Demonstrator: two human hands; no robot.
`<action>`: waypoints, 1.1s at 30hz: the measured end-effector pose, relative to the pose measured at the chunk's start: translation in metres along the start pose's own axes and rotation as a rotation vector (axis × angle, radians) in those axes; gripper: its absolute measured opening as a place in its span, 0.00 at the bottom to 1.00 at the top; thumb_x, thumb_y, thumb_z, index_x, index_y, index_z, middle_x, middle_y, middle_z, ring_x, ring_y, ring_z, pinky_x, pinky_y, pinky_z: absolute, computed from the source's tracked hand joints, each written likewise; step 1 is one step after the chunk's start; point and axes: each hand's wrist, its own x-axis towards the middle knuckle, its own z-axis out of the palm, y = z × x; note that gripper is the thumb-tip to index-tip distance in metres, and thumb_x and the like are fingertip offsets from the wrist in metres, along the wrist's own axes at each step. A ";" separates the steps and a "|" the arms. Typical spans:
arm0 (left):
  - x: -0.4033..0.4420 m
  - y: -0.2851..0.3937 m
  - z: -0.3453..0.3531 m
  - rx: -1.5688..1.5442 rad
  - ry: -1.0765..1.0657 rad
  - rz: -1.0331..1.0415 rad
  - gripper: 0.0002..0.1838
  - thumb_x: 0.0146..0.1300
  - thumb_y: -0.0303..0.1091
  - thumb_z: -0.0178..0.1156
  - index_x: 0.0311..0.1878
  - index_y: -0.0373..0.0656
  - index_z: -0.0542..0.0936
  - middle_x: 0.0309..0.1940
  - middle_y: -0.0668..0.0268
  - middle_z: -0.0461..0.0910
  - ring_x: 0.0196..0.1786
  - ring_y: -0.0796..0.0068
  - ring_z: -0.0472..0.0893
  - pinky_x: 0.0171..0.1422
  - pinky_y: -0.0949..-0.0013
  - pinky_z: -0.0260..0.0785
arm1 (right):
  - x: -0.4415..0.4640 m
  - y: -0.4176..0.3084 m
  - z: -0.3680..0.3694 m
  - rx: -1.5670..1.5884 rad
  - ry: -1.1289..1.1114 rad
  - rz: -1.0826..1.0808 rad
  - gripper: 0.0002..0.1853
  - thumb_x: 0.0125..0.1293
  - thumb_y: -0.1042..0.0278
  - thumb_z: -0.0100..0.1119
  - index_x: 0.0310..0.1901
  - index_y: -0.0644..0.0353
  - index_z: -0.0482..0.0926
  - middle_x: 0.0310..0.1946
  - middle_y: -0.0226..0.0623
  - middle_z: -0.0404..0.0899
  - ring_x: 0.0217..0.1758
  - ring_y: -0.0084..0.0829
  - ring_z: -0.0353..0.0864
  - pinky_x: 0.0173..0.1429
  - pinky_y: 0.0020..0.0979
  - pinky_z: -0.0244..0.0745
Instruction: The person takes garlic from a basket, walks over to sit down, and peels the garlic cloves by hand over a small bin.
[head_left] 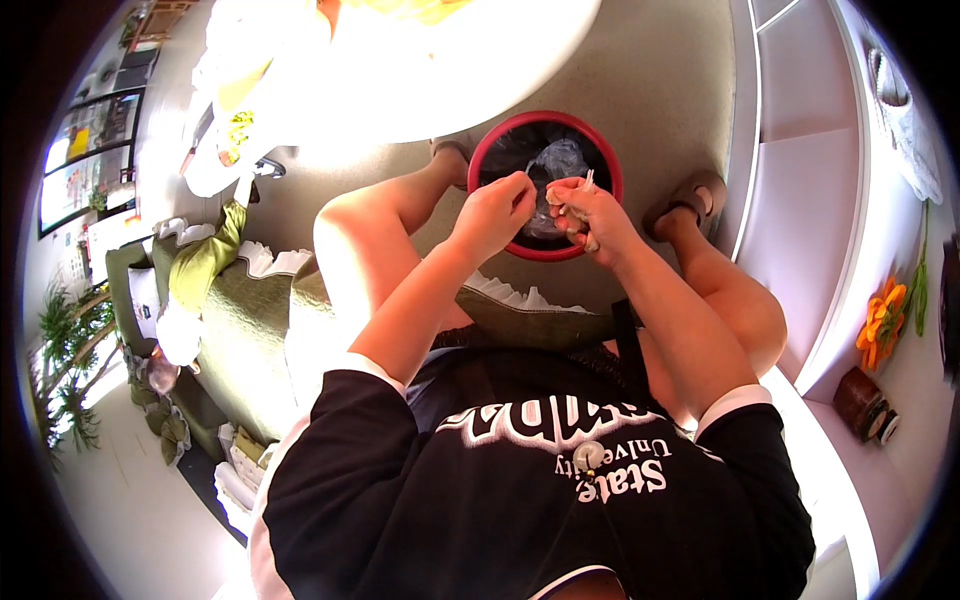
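Both hands are raised over a red-rimmed bin [615, 180] lined with a dark bag, which stands on the floor between the feet. Inside it lies crumpled clear plastic [560, 165]. My left hand [497, 212] is closed above the bin's near left side, its fingertips pinched together; what they hold, if anything, is too small to make out. Close by on the right, my right hand [590, 218] has its fingers curled round a small pale object [589, 180], whose thin tip sticks up past the fingers. The two hands are apart.
A bright, overexposed white table [450, 90] spans the top. On the left are a green sofa [250, 340], a person in green [210, 255] and a plant [75, 340]. A white cabinet [800, 200] stands right, with orange flowers [880, 322] and a brown jar [862, 405].
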 end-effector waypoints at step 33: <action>0.008 -0.025 0.014 -0.017 0.098 0.124 0.05 0.60 0.25 0.56 0.39 0.43 0.78 0.37 0.61 0.79 0.38 0.62 0.80 0.42 0.65 0.72 | 0.010 0.006 -0.015 -0.054 0.041 0.148 0.10 0.61 0.63 0.58 0.40 0.57 0.73 0.28 0.28 0.72 0.23 0.13 0.69 0.17 0.14 0.57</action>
